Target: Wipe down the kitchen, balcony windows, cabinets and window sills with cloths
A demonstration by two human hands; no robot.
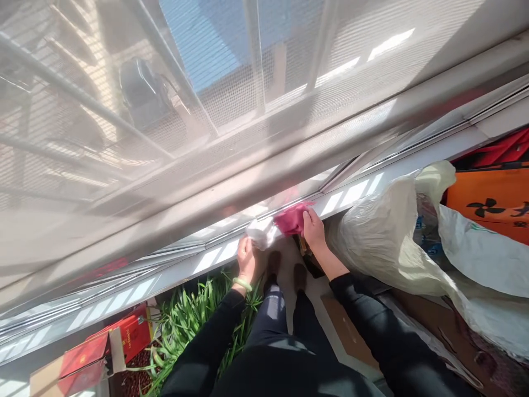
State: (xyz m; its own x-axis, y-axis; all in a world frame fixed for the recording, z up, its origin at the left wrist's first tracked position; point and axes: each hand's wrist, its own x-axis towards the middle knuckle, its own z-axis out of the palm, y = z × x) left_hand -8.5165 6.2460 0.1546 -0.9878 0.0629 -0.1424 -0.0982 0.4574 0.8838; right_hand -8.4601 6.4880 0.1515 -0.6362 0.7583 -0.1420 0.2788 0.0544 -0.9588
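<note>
My left hand (245, 258), with a pale green bangle at the wrist, is closed on the edge of a crumpled white, partly see-through thing (262, 234), which looks like thin plastic; its kind is hard to make out. In my right hand (314, 229) is a bunched pink cloth (290, 219), pinched at its right end. The cloth and the white thing meet or overlap in front of me, just over the edge of the white window sill (225, 251). Beyond them runs the window track, with a window pane (231, 116) rising above it.
A large white sack (380, 220) with bottles inside stands at right, beside an orange box (491, 196). Leafy green plants (190, 314) grow at lower left, near red boxes (132, 331). Flattened cardboard (347, 331) lies by my legs.
</note>
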